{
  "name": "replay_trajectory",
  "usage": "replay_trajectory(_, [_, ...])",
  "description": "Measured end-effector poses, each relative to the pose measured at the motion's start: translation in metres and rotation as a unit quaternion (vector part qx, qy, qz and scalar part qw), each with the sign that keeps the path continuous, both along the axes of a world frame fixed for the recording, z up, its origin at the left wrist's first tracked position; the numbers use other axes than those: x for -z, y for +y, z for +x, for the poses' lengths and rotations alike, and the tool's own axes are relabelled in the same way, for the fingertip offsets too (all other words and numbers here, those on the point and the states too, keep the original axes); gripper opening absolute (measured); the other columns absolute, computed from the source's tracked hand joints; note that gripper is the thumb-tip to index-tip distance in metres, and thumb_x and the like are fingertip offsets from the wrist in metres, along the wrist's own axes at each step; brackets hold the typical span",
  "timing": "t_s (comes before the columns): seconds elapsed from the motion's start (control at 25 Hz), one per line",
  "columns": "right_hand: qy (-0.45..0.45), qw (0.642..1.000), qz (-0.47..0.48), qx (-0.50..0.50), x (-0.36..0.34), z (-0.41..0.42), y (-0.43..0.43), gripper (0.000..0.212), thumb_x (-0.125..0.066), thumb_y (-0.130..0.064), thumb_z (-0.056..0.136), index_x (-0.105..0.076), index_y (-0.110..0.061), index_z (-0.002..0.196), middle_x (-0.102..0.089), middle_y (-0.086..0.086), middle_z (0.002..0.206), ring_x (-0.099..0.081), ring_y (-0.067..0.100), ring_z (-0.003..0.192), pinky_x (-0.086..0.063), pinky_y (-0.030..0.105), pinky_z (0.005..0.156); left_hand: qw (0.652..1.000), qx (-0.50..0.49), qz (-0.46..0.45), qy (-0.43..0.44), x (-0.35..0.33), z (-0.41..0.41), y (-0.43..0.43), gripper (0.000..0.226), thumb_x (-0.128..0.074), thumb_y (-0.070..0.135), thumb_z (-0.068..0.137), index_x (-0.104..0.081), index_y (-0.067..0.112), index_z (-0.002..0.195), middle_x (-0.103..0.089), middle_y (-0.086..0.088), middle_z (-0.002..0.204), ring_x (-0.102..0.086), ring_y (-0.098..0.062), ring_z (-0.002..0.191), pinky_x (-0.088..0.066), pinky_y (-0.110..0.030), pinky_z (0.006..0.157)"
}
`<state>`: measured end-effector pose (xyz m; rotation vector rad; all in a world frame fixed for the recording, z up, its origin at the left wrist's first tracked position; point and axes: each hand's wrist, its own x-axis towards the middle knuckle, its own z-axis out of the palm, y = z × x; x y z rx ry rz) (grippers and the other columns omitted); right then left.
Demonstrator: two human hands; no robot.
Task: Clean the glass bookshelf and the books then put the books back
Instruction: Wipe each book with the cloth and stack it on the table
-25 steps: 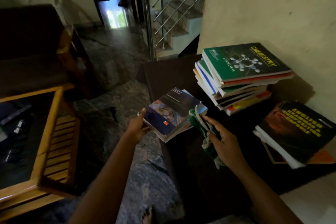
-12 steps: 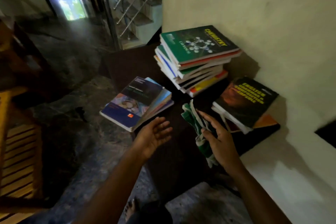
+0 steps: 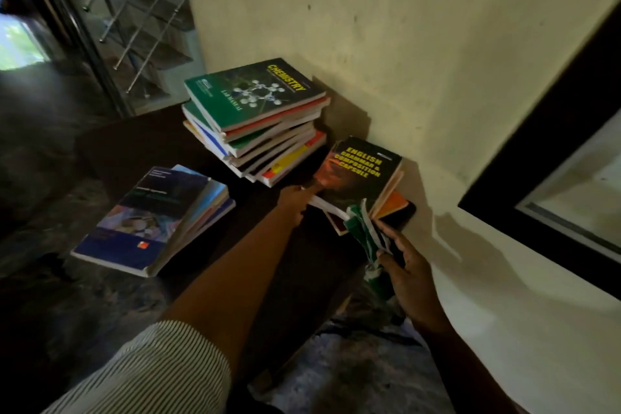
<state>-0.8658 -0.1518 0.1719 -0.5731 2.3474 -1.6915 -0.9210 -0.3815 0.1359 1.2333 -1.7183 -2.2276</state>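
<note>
On a dark low table (image 3: 141,141) stand three groups of books. A tall stack topped by a green Chemistry book (image 3: 255,91) sits at the back by the wall. A small pile with a blue cover (image 3: 151,218) lies at the table's left edge. My left hand (image 3: 295,202) grips the near left corner of the black English grammar book (image 3: 363,175), which is tilted up off an orange book (image 3: 396,203) beneath it. My right hand (image 3: 406,262) holds a green and white cloth (image 3: 364,235) just in front of that book.
A cream wall (image 3: 403,27) backs the table. A dark-framed glass panel (image 3: 554,158) is at the right. Stairs with a metal railing (image 3: 134,27) rise at the back left, and the dark stone floor (image 3: 50,161) spreads to the left.
My left hand let go of the blue-covered pile, which now lies on the table, and reached right to take the English grammar book's corner. My right hand carried the cloth toward that book.
</note>
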Motion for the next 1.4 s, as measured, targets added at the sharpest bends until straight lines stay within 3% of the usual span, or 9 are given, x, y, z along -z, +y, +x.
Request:
replay_trajectory(0.12, [-0.013,1.0,0.0,-0.009,0.004,0.0,0.004,0.046,-0.051,-0.002,0.093,-0.05,-0.042,0.116,-0.049,-0.026,0.118,-0.045,-0.007,0.111,-0.035,-0.003,0.078,0.998,-0.036,-0.048,0.008,0.014,-0.007,-0.003,0.022,-0.075,0.023,0.079,-0.055,0.013,0.083,-0.057,-0.012,0.102,-0.052,-0.016,0.073,-0.042,-0.027,0.066])
replay_trajectory(0.28, [-0.018,1.0,-0.01,-0.019,0.003,0.003,-0.002,0.052,-0.053,-0.001,0.092,-0.049,-0.049,0.111,-0.052,-0.019,0.12,-0.048,-0.014,0.102,-0.038,-0.001,0.079,0.991,-0.115,-0.036,0.056,0.016,0.001,0.004,0.016,-0.071,0.012,0.082,-0.058,0.007,0.091,-0.06,-0.011,0.088,-0.054,-0.026,0.09,-0.044,-0.031,0.073])
replay_trajectory(0.44, [-0.016,0.996,-0.058,-0.069,-0.009,0.01,-0.012,0.052,-0.053,0.002,0.091,-0.052,-0.046,0.111,-0.051,-0.023,0.123,-0.046,-0.017,0.109,-0.037,0.0,0.082,0.972,-0.161,0.079,0.151,0.01,0.064,0.006,0.012,-0.055,0.005,0.09,-0.05,0.015,0.091,-0.061,-0.012,0.102,-0.059,-0.029,0.096,-0.049,-0.049,0.088])
replay_trajectory(0.64, [-0.033,0.974,-0.056,-0.216,-0.012,0.028,-0.041,0.047,-0.052,-0.003,0.093,-0.051,-0.044,0.116,-0.049,-0.023,0.129,-0.043,-0.007,0.122,-0.04,0.01,0.095,0.94,-0.226,0.194,0.168,0.024,0.194,0.002,0.011,-0.047,0.012,0.094,-0.052,0.015,0.084,-0.07,-0.003,0.07,-0.069,-0.014,0.065,-0.057,-0.03,0.056])
replay_trajectory(0.84, [-0.027,0.947,0.002,-0.319,0.006,0.035,-0.079,0.048,-0.049,0.001,0.093,-0.05,-0.038,0.12,-0.048,-0.023,0.128,-0.04,-0.004,0.124,-0.034,0.009,0.101,0.926,-0.285,0.226,0.099,0.043,0.254,0.02,0.012,-0.047,0.012,0.095,-0.057,0.013,0.089,-0.071,-0.004,0.064,-0.069,-0.015,0.056,-0.058,-0.031,0.051])
replay_trajectory(1.08, [0.06,0.962,0.163,-0.212,0.061,-0.002,-0.135,0.055,-0.047,-0.003,0.093,-0.034,-0.021,0.144,-0.04,0.001,0.146,-0.037,0.017,0.134,-0.035,0.03,0.106,0.907,-0.314,0.26,0.104,0.048,0.269,0.029,0.036,-0.043,0.038,0.094,-0.064,0.014,0.077,-0.065,-0.001,0.064,-0.063,-0.014,0.065,-0.052,-0.032,0.069])
replay_trajectory(1.2, [0.217,0.906,0.306,-0.196,0.095,-0.002,-0.147,0.061,-0.046,-0.006,0.091,-0.025,-0.018,0.147,-0.029,0.006,0.152,-0.023,0.02,0.141,-0.029,0.034,0.111,0.907,-0.322,0.253,0.096,0.051,0.268,0.031,0.031,-0.042,0.038,0.095,-0.06,0.014,0.086,-0.066,0.0,0.067,-0.06,-0.014,0.07,-0.05,-0.031,0.069])
replay_trajectory(1.28, [0.286,0.881,0.306,-0.22,0.105,0.016,-0.149,0.061,-0.049,-0.007,0.088,-0.031,-0.017,0.145,-0.034,0.008,0.149,-0.028,0.023,0.139,-0.033,0.037,0.109,0.905,-0.324,0.258,0.096,0.051,0.268,0.029,0.031,-0.042,0.038,0.095,-0.059,0.013,0.086,-0.066,-0.002,0.069,-0.058,-0.017,0.074,-0.048,-0.033,0.07])
replay_trajectory(1.4, [0.278,0.882,0.237,-0.298,0.109,0.068,-0.142,0.057,-0.038,-0.014,0.082,-0.044,-0.02,0.138,-0.047,0.006,0.141,-0.044,0.024,0.13,-0.042,0.04,0.102,0.906,-0.32,0.262,0.088,0.052,0.269,0.026,0.035,-0.041,0.041,0.095,-0.057,0.012,0.086,-0.06,-0.005,0.075,-0.058,-0.017,0.072,-0.052,-0.032,0.064])
